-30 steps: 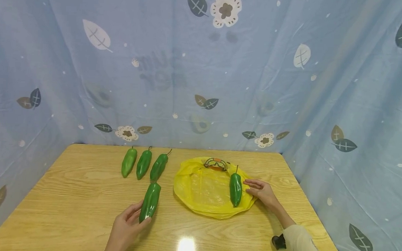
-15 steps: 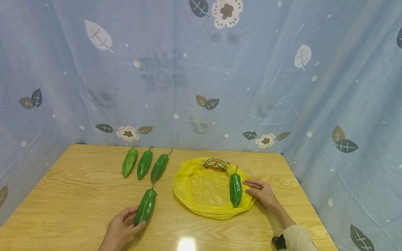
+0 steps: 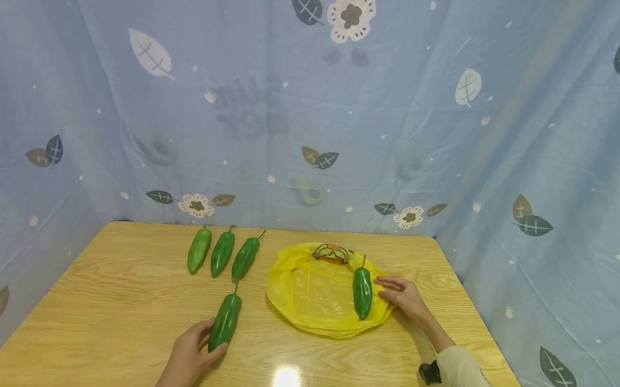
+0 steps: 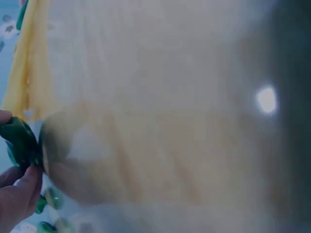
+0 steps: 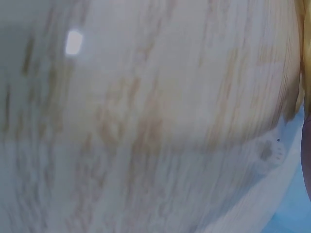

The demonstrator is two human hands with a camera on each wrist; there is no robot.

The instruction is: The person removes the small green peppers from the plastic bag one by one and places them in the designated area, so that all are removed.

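Observation:
My left hand (image 3: 191, 356) holds a glossy green chili pepper (image 3: 225, 321) at the near left of the table. The thumb lies on one side, the fingers on the other. In the left wrist view, the pepper (image 4: 20, 138) meets its reflection on the tabletop. A yellow plastic bag (image 3: 318, 289) lies flattened in the middle. Another green chili pepper (image 3: 362, 293) rests on its right part, stem pointing away. Beside that pepper, my right hand (image 3: 405, 296) rests on the bag's right edge with fingers extended. Little of the right hand shows in the right wrist view.
Several items lie about the wooden table (image 3: 128, 312). Three green chili peppers, left (image 3: 199, 250), middle (image 3: 222, 253) and right (image 3: 246, 257), form a row at the back left. A small black object (image 3: 430, 372) sits beside the right sleeve. A blue patterned curtain (image 3: 240, 127) surrounds the table.
My left hand has brought its pepper nearer and slightly left, down to the table, below the row of three. The right hand and the bag have stayed put.

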